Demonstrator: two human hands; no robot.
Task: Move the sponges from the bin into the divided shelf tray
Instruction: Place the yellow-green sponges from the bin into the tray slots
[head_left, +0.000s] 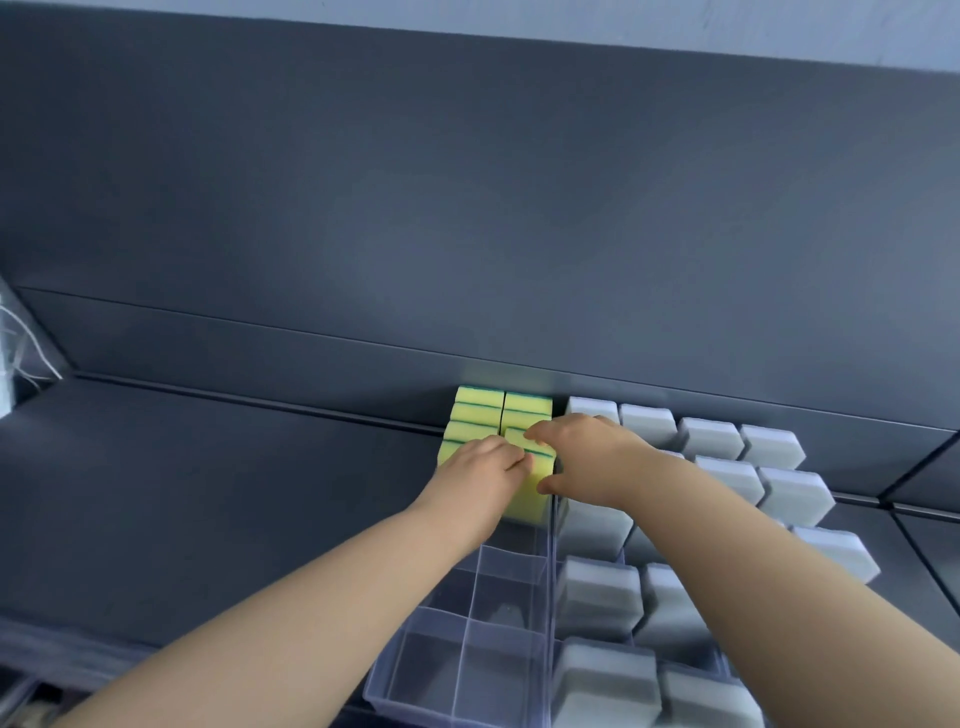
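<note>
- I watched the right hand (587, 457) grip a yellow sponge (530, 491), with its fingers over the top edge and its thumb against the near face.
- The left hand (480, 467) held the same sponge from the left, fingers curled against it.
- The sponge stood upright in the clear divided tray (470, 660), on its right side, just in front of the stored yellow sponges (478, 415) packed at the back.
- Grey-white sponges (597, 597) filled the neighbouring tray on the dark shelf (208, 493).

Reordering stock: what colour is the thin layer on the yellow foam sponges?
Green, on the yellow foam sponges; head view.
</note>
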